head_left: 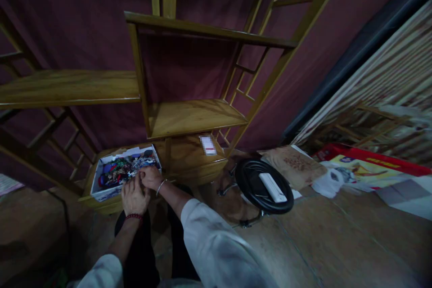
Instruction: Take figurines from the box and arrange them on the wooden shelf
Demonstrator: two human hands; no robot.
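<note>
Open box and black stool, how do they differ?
The open box is rectangular and whitish; the black stool is round. The box rests on the wooden shelf, the stool on the floor. The box holds jumbled things, the stool a white carton. Both carry something.

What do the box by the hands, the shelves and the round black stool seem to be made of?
Box: probably cardboard, judging by its thin, flat, whitish walls. Shelves: likely varnished wood, showing a yellow-brown colour and glossy edges. Stool: the shiny black seat could be vinyl or plastic.
</note>
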